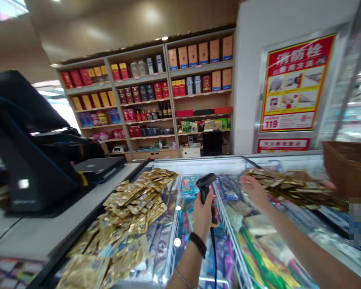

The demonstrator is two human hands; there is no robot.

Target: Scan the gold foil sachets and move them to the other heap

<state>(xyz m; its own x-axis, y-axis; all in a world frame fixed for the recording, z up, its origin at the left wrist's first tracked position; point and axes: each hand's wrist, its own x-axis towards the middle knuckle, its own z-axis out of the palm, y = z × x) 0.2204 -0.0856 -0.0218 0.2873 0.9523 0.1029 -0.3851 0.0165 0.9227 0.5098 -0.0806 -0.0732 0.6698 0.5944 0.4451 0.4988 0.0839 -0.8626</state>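
Note:
My left hand (202,212) grips a black handheld barcode scanner (206,182) above the glass top of a freezer chest, its cable hanging down. My right hand (252,188) reaches over the glass at the left edge of a pile of gold foil packets (297,184). Its fingers look stretched out and slightly blurred, and no packet shows clearly in them. Another, larger spread of gold foil packets (135,200) lies on the glass to the left of the scanner.
Below the glass (159,249) are colourful packaged goods in wire baskets. A black checkout terminal (27,160) and a flat black device (99,168) stand on the left counter (57,237). A brown wicker basket (349,168) is at right. Shelves (147,80) of boxes line the back.

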